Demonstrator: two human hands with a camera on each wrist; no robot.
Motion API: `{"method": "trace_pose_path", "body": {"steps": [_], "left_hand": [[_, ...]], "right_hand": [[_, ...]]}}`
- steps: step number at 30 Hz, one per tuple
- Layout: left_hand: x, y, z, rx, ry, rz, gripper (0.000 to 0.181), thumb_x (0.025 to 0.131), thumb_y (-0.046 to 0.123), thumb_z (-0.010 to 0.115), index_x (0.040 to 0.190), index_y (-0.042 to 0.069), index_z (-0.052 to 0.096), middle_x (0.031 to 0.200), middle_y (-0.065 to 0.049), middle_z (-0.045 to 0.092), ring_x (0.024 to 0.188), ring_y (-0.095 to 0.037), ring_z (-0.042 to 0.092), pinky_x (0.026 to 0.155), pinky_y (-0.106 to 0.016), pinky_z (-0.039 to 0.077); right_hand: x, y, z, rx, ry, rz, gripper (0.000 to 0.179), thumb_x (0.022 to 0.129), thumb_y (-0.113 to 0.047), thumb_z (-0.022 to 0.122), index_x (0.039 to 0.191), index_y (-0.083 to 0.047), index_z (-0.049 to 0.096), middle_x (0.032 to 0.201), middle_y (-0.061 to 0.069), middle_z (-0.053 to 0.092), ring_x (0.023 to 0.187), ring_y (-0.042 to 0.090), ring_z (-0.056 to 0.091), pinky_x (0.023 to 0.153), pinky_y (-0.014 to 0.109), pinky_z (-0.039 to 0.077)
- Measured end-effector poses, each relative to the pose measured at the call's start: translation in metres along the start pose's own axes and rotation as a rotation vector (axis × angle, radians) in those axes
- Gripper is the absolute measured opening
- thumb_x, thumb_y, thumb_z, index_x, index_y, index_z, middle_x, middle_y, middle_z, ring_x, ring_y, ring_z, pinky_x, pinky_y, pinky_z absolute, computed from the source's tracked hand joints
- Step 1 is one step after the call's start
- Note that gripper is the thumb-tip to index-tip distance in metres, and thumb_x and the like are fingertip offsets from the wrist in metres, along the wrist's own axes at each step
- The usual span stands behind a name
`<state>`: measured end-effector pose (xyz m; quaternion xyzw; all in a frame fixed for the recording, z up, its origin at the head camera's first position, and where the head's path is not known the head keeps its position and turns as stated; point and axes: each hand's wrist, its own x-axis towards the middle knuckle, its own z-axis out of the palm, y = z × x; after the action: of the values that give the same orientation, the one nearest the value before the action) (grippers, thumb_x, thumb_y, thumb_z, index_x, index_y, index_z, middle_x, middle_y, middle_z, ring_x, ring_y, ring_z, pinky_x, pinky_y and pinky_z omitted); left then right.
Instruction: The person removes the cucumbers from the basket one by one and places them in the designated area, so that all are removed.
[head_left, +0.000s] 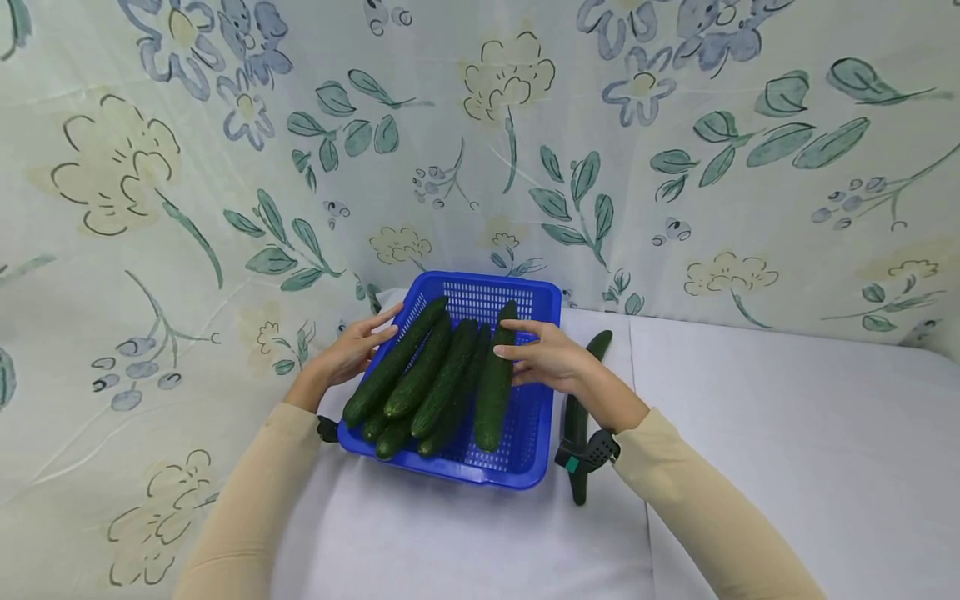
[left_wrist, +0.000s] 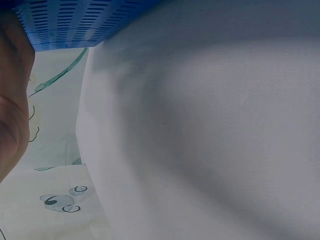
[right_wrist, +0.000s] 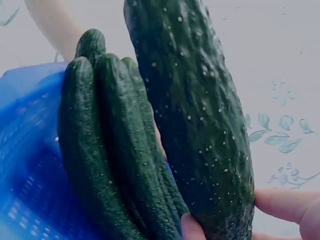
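Observation:
A long dark green cucumber (head_left: 495,392) is pinched by my right hand (head_left: 551,358) over the right part of a blue plastic basket (head_left: 532,450). In the right wrist view, fingertips (right_wrist: 192,227) press both sides of this bumpy cucumber (right_wrist: 195,115). Several more cucumbers (head_left: 420,375) lie piled side by side in the basket's left half. At the basket's left rim is my left hand (head_left: 345,350), its extended fingertips touching the rim. The left wrist view shows part of that hand (left_wrist: 12,100) beside the slotted basket wall (left_wrist: 75,25).
Another cucumber (head_left: 577,425) lies on the white tablecloth (head_left: 735,417) just right of the basket, partly hidden under my right forearm. A flowered cloth (head_left: 465,167) hangs behind the table and along its left side. Each wrist wears a dark strap.

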<state>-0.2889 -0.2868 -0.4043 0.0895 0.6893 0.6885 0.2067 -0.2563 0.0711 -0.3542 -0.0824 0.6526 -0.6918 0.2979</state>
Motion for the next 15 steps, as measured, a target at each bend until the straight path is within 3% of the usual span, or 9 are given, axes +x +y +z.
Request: {"method": "trace_pose_path", "body": {"steps": [4, 15], "left_hand": [[0.000, 0.000, 0.001, -0.008, 0.009, -0.004, 0.056, 0.109, 0.021, 0.042, 0.161, 0.022, 0.020, 0.131, -0.009, 0.057, 0.096, -0.021, 0.071, 0.078, -0.034, 0.059], [0.001, -0.002, 0.000, -0.024, 0.015, -0.014, 0.056, 0.109, 0.021, 0.042, 0.161, 0.024, 0.021, 0.127, -0.008, 0.059, 0.093, -0.020, 0.072, 0.075, -0.033, 0.059]], "right_hand": [[-0.009, 0.000, -0.007, -0.004, 0.001, -0.043, 0.066, 0.100, -0.005, 0.059, 0.157, -0.007, 0.028, 0.136, 0.030, 0.043, 0.093, 0.026, 0.068, 0.084, 0.044, 0.056], [-0.031, 0.004, -0.029, -0.070, 0.040, -0.104, 0.065, 0.100, -0.011, 0.061, 0.157, -0.009, 0.030, 0.122, 0.020, 0.046, 0.089, 0.021, 0.050, 0.084, 0.037, 0.054]]}}
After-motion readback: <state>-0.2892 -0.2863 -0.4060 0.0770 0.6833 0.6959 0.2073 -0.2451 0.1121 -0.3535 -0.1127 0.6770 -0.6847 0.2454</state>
